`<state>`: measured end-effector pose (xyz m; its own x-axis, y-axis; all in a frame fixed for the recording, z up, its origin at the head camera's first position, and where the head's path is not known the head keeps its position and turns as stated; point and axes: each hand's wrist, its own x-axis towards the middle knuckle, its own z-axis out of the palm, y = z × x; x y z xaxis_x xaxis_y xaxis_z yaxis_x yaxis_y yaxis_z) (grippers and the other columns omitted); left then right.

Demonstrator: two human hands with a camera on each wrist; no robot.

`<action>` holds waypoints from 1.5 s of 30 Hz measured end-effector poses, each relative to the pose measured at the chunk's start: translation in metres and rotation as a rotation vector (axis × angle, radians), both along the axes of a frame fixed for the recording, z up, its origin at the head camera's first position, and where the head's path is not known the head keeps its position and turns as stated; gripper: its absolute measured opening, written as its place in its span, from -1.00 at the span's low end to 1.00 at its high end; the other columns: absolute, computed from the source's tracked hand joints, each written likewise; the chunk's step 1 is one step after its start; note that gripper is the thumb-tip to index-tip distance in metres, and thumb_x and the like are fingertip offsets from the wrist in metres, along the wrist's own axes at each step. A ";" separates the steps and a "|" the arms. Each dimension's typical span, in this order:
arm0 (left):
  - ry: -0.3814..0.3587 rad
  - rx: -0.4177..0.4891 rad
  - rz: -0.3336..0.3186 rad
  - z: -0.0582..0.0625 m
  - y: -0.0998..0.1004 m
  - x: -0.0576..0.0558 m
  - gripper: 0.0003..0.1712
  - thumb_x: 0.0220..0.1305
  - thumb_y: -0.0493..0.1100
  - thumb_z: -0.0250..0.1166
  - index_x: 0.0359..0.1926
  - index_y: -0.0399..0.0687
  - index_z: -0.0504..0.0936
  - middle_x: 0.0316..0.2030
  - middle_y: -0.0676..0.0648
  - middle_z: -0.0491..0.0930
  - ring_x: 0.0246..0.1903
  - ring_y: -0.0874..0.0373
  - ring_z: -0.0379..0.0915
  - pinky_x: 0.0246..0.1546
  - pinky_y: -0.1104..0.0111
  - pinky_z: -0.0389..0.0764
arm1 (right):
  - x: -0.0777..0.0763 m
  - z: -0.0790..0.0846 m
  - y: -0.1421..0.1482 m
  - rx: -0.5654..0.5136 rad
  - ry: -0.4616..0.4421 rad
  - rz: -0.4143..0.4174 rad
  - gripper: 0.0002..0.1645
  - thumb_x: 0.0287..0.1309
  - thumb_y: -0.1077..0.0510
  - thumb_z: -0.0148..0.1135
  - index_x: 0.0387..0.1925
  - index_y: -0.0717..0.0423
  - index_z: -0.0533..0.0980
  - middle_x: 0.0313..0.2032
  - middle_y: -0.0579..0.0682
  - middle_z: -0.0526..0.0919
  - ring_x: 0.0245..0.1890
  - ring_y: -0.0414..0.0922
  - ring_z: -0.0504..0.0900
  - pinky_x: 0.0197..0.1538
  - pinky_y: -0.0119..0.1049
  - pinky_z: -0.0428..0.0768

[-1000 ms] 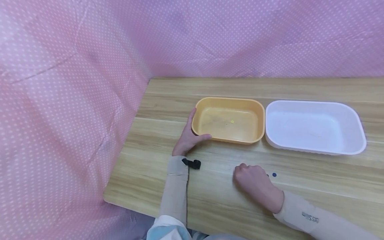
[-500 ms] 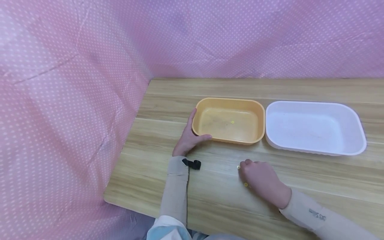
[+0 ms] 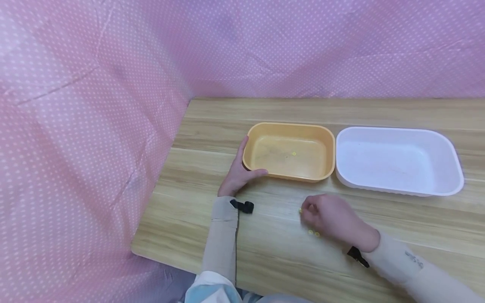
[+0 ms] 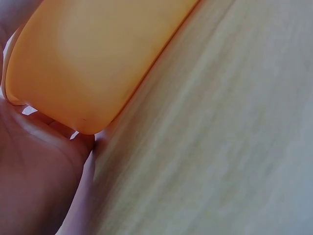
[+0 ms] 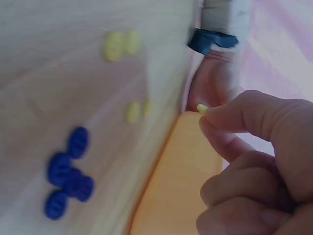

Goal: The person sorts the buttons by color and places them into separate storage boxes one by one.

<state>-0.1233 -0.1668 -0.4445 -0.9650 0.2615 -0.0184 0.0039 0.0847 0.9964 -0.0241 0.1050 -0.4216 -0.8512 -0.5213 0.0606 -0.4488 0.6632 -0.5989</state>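
With thumb and forefinger my right hand [image 3: 335,216] pinches a small yellow button [image 5: 201,108], just above the table in front of the orange basin. Loose yellow buttons [image 3: 317,234] lie on the wood close by that hand. Several dark blue buttons [image 5: 59,169] sit in a cluster in the right wrist view; in the head view the right hand hides them. My left hand [image 3: 236,176] grips the left end of the orange basin [image 3: 288,177], thumb along the front wall and fingers round the side. One yellow button [image 3: 294,154] lies on the basin's floor.
A larger white basin [image 3: 394,192] stands right beside the orange one, to its right. Both rest on a wooden table [image 3: 182,185] whose left edge slants toward the person. Pink dotted cloth [image 3: 113,126] hangs behind and to the left.
My right hand has shifted right and turned, uncovering yellow buttons on the table and now pinching one. A blue button visible earlier is now covered in the head view. The left hand stays put.
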 end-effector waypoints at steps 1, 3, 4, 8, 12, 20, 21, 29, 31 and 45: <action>0.000 0.000 -0.001 0.000 0.000 0.000 0.38 -0.21 -0.26 0.58 0.48 0.14 -0.19 0.41 -0.17 0.01 0.29 -0.12 0.09 0.29 0.09 0.11 | -0.001 0.002 0.001 -0.018 -0.021 -0.001 -0.88 -0.01 0.22 0.25 -0.51 -0.09 0.61 -0.75 -0.34 0.29 -0.70 -0.37 0.23 -0.62 -0.44 0.27; -0.001 0.000 -0.001 0.000 0.000 0.000 0.38 -0.21 -0.25 0.59 0.48 0.15 -0.19 0.41 -0.16 0.01 0.29 -0.11 0.09 0.29 0.09 0.11 | -0.005 0.007 0.003 -0.063 -0.099 -0.013 -0.89 0.01 0.22 0.25 -0.49 -0.07 0.62 -0.76 -0.32 0.24 -0.72 -0.37 0.20 -0.65 -0.44 0.24; -0.002 -0.001 -0.001 0.000 0.000 0.000 0.38 -0.21 -0.24 0.59 0.48 0.16 -0.19 0.41 -0.16 0.01 0.29 -0.11 0.10 0.29 0.10 0.12 | -0.006 0.010 0.004 -0.096 -0.143 -0.022 -0.90 0.03 0.23 0.27 -0.48 -0.06 0.63 -0.77 -0.30 0.22 -0.74 -0.37 0.19 -0.66 -0.45 0.23; -0.009 0.003 0.005 0.000 0.000 0.000 0.38 -0.22 -0.23 0.59 0.48 0.20 -0.17 0.41 -0.14 0.03 0.28 -0.12 0.11 0.28 0.08 0.13 | -0.015 0.024 0.009 -0.212 -0.238 -0.050 -0.97 0.09 0.17 0.32 -0.43 0.02 0.66 -0.77 -0.27 0.17 -0.76 -0.36 0.15 -0.65 -0.44 0.25; -0.011 0.008 0.002 0.000 0.000 0.000 0.38 -0.22 -0.25 0.59 0.48 0.18 -0.17 0.41 -0.16 0.03 0.28 -0.14 0.11 0.28 0.07 0.13 | -0.027 0.041 0.016 -0.238 -0.248 -0.082 -0.91 0.11 0.04 0.33 -0.41 -0.06 0.66 -0.80 -0.24 0.09 -0.74 -0.33 0.13 -0.57 -0.42 0.33; -0.009 -0.002 0.005 0.001 0.002 0.001 0.38 -0.22 -0.26 0.59 0.48 0.14 -0.18 0.40 -0.17 0.03 0.28 -0.15 0.11 0.28 0.07 0.12 | -0.054 0.060 0.033 -0.279 -0.481 -0.258 -0.52 0.05 -0.28 0.26 -0.20 -0.02 0.65 -0.54 -0.12 0.55 -0.46 -0.17 0.37 -0.39 -0.34 0.40; -0.009 -0.006 0.006 0.001 0.002 0.001 0.38 -0.22 -0.26 0.59 0.48 0.14 -0.18 0.40 -0.17 0.03 0.27 -0.15 0.11 0.28 0.08 0.12 | -0.057 0.060 0.034 -0.303 -0.510 -0.280 -0.50 0.05 -0.29 0.26 -0.18 -0.01 0.64 -0.53 -0.13 0.55 -0.46 -0.18 0.37 -0.39 -0.34 0.40; -0.009 -0.032 0.011 0.000 0.003 0.001 0.38 -0.22 -0.23 0.59 0.48 0.18 -0.16 0.40 -0.15 0.04 0.27 -0.13 0.12 0.28 0.12 0.13 | -0.069 0.054 0.044 -0.541 -0.721 -0.342 -0.45 0.10 -0.18 0.28 -0.08 0.17 0.56 -0.76 -0.17 0.17 -0.72 -0.20 0.15 -0.64 -0.26 0.19; -0.008 -0.032 0.014 -0.003 0.002 0.000 0.38 -0.23 -0.22 0.60 0.48 0.21 -0.16 0.41 -0.12 0.04 0.27 -0.10 0.13 0.28 0.13 0.14 | -0.071 0.053 0.045 -0.553 -0.740 -0.356 -0.44 0.09 -0.19 0.29 -0.08 0.17 0.56 -0.76 -0.16 0.17 -0.73 -0.20 0.14 -0.65 -0.27 0.18; -0.015 -0.042 0.029 0.003 0.003 0.002 0.38 -0.24 -0.25 0.60 0.48 0.14 -0.16 0.40 -0.16 0.05 0.28 -0.09 0.13 0.28 0.16 0.13 | -0.114 0.052 0.025 -0.147 -0.381 -0.245 -0.58 0.18 -0.10 0.22 -0.17 0.17 0.65 -0.15 0.04 0.64 -0.18 -0.07 0.46 -0.11 -0.18 0.39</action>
<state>-0.1211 -0.1642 -0.4415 -0.9718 0.2320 -0.0428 -0.0136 0.1259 0.9920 -0.1382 0.1298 -0.3697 -0.9239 -0.3115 -0.2220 -0.0194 0.6178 -0.7861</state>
